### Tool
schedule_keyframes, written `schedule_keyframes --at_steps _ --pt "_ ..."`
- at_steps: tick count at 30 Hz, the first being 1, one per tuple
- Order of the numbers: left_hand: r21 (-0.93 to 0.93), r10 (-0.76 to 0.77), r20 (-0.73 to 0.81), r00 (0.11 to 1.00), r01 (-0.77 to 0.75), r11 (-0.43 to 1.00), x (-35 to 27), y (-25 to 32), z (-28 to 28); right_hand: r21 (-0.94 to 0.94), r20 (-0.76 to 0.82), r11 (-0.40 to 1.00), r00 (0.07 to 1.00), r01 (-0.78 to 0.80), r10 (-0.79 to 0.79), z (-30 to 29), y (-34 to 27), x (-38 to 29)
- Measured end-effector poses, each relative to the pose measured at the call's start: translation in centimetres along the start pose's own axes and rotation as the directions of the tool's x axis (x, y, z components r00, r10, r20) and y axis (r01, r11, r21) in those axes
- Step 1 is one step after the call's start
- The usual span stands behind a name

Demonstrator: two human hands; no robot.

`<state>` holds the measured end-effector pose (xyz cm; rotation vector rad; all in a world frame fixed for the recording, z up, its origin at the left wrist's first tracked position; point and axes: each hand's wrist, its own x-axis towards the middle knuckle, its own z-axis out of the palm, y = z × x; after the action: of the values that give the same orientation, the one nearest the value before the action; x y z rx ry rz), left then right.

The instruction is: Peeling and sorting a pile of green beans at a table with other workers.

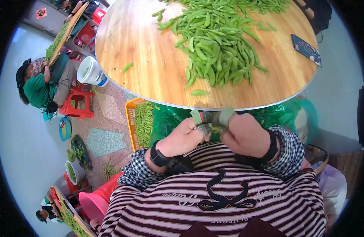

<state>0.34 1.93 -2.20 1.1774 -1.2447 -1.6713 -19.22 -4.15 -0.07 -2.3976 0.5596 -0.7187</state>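
Note:
My left hand [183, 137] and my right hand [246, 134] meet just below the table's near edge. A small green pod [215, 129], partly hidden and blurred, is pinched between their fingertips. Pale green coverings wrap some fingers of both hands, and a grey covering [203, 128] sits on the left thumb. Beyond them, a large heap of green soybean pods [214, 50] lies on the round wooden table [140, 59]. One loose pod [199, 92] rests near the front edge, another pod [128, 67] farther left.
Green plastic sheeting [167, 118] hangs under the table edge. An orange crate [130, 118] of pods stands at left. Beyond it are a white bucket [88, 71], a red stool [76, 102] and a seated person [39, 89]. A patterned phone [306, 50] lies on the table's right side.

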Motion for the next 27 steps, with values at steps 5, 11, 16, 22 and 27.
schedule_keyframes --at_steps 5,11,16,22,27 --pt "-0.070 -0.018 -0.018 1.000 0.016 0.997 0.7 -1.3 0.7 -0.063 0.193 0.998 0.980 -0.031 0.043 -1.3 -1.1 -0.4" --pt "0.444 0.204 -0.041 0.978 -0.165 0.881 0.4 -0.9 0.4 0.380 0.099 0.778 0.859 -0.500 0.503 -4.5 -0.2 -1.1" --pt "0.346 0.216 -0.091 0.972 -0.172 0.922 0.2 0.3 0.6 0.430 0.235 0.694 0.814 -0.578 0.532 -5.6 -0.1 0.7" --pt "0.153 0.213 -0.199 0.957 -0.184 0.971 -1.3 0.2 -0.6 0.109 0.223 0.980 0.965 -0.164 0.137 -3.5 0.2 2.9" --pt "0.342 0.308 -0.199 0.930 -0.228 0.912 -4.4 0.8 -2.4 0.126 0.377 0.988 0.925 -0.086 0.032 -1.2 -0.6 5.6"
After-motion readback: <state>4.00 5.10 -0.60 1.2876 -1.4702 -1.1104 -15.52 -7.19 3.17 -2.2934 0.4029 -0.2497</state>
